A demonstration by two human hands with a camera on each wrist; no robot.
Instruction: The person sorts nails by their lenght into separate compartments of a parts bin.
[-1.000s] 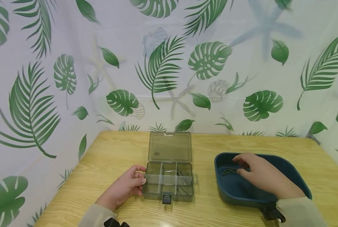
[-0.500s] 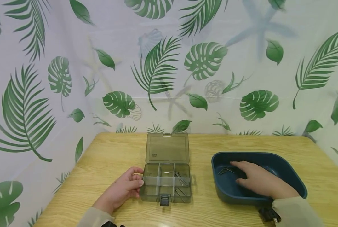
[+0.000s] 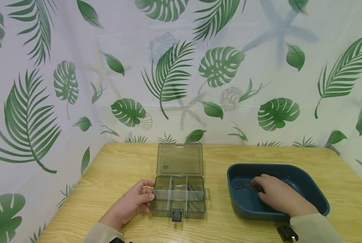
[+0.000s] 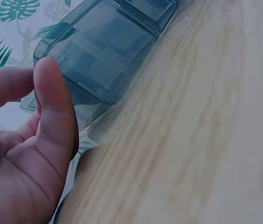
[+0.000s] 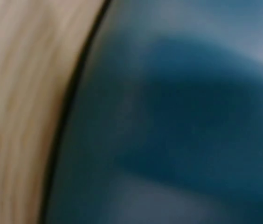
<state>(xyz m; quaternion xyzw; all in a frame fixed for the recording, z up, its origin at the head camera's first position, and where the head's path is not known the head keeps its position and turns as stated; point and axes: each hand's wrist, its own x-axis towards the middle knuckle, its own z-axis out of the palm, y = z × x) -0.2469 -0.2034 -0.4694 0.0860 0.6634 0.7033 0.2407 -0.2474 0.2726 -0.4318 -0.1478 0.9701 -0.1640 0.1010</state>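
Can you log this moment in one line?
left hand: touching compartment box; right hand: inside blue tray, at metal pieces, grip unclear; box lid: open

Leaf-print backdrop [image 3: 181, 74] (faint seashells [image 3: 161, 46] too) behind wood-grain tabletop [image 3: 217, 202].

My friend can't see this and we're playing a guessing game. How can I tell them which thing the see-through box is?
Start with the wooden table and find the person's left hand on its left side. The box is right next to that hand, with its lid open. Unlike the dark blue tray on its right, it is smoky, see-through and split into six little compartments.
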